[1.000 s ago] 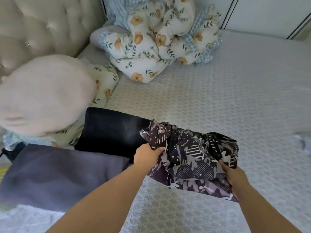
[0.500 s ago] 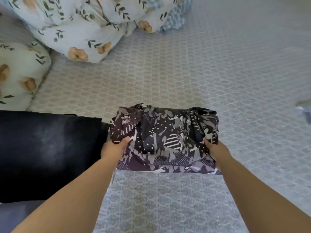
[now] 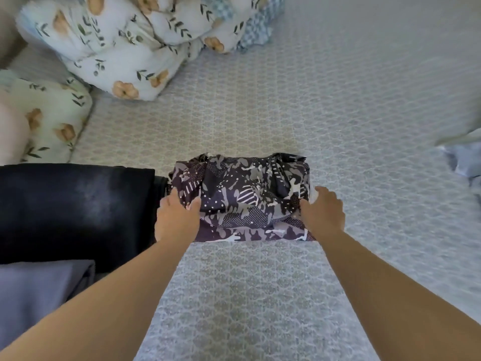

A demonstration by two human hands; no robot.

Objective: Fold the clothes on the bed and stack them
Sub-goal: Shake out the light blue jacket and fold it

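A dark patterned garment (image 3: 242,199), folded into a compact rectangle, lies on the grey patterned bed cover (image 3: 260,295) in the middle of the view. My left hand (image 3: 178,217) grips its left edge, thumb on top of the cloth. At the garment's right edge my right hand (image 3: 324,213) holds the fabric with curled fingers. To the left, touching the garment's side, sits a folded black piece of clothing (image 3: 75,209), and a folded grey-purple piece (image 3: 39,295) lies in front of it.
A floral duvet (image 3: 125,45) is bunched at the back left, with a floral pillow (image 3: 49,121) beside it. A pale blue cloth (image 3: 466,157) shows at the right edge.
The patterned garment went from a loose bundle held up by both hands to a flat folded rectangle lying on the bed. The view dropped toward the bed.
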